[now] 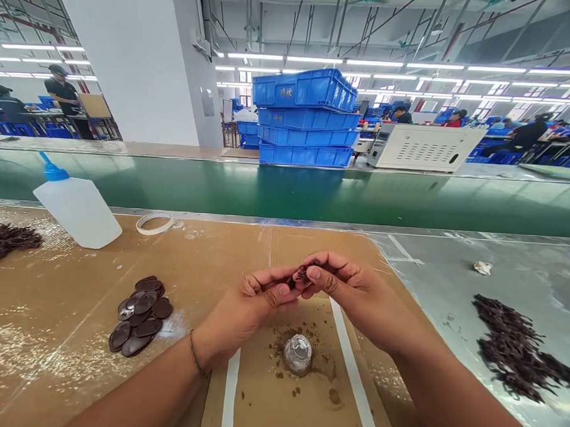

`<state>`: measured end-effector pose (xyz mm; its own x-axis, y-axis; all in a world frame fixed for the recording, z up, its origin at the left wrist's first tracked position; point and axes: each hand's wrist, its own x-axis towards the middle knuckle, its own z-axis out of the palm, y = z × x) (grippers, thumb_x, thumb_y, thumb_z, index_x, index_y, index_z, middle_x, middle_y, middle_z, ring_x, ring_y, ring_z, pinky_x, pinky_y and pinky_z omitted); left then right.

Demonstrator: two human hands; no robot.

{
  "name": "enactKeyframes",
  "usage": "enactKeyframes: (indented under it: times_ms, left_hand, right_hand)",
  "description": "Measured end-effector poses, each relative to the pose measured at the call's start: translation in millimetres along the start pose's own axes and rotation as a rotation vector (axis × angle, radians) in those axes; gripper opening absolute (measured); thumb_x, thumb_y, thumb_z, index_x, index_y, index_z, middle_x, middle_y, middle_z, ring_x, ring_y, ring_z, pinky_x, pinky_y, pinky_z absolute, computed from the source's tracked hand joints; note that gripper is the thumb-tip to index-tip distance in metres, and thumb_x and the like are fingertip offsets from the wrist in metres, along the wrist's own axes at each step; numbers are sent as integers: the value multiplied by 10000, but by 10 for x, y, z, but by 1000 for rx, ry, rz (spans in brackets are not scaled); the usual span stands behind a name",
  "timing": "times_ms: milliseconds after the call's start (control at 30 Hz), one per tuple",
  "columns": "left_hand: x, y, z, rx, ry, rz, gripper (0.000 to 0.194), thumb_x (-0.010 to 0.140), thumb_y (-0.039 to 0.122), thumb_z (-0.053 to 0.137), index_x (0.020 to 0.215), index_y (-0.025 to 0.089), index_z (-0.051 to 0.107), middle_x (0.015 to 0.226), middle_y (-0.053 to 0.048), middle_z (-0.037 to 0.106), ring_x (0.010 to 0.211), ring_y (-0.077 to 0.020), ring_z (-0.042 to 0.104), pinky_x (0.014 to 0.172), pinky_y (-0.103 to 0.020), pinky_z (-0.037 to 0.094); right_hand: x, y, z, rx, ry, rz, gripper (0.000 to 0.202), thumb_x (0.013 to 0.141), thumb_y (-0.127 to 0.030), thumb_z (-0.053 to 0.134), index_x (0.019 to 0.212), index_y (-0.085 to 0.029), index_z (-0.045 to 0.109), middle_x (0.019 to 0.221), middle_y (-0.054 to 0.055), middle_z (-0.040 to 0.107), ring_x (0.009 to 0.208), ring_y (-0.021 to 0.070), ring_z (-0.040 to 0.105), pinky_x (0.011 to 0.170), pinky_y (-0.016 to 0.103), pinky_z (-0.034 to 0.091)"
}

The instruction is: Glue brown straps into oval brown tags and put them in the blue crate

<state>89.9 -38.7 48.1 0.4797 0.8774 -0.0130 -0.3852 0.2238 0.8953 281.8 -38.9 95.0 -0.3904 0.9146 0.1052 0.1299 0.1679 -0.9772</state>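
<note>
My left hand (257, 300) and my right hand (343, 282) meet above the cardboard-covered bench, fingertips pinched together. Between them is a small dark brown piece (304, 274), mostly hidden by the fingers, so its kind does not show. Both hands grip it. Below them a small clear cup-like container (298, 354) stands on the cardboard, with brown spots around it. To the left lies a pile of dark brown oval discs (141, 317). On the right is a heap of dark brown, twig-like pieces (515, 346).
A white bottle with a blue nozzle (80, 211) leans at the left beside a tape roll (155, 223). Another dark heap (7, 245) lies far left. Beyond runs a green conveyor belt (210, 188), with stacked blue crates (308, 120) behind it. People sit and stand in the background.
</note>
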Motion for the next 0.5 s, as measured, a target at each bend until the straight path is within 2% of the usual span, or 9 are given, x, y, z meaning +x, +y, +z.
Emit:
enactKeyframes:
  times_ms: [100,233,367,500]
  left_hand:
    - [12,28,-29,15,-29,16,301,761,262,838,1054,244,768,1032,-50,758,953,-174,713,933,-305,549]
    - [31,61,-92,30,-69,23,377,761,264,837,1128,286,752,895,-19,737,869,-153,711,875,-289,554]
    - [90,86,-242,61,107,122,363,750,291,841,1102,257,760,1094,-31,699,811,-125,678,812,-288,575]
    - [160,100,-379,-36,228,193,404,708,191,861,1089,209,729,1113,-51,707,945,-168,695,912,-323,566]
  right_hand:
    - [-8,-10,10,52,-55,20,235,961,-430,640,977,-198,675,870,18,687,798,143,627,788,287,513]
    - [-36,-16,7,48,-61,46,235,915,-432,701,969,-204,697,842,13,686,768,142,617,749,288,505]
    - [-103,-26,-78,-115,-28,33,243,893,-459,722,976,-234,758,810,12,679,699,133,583,701,290,482]
    - [-165,-69,-142,-324,-139,19,220,932,-452,670,948,-260,777,873,14,692,704,135,589,654,277,475]
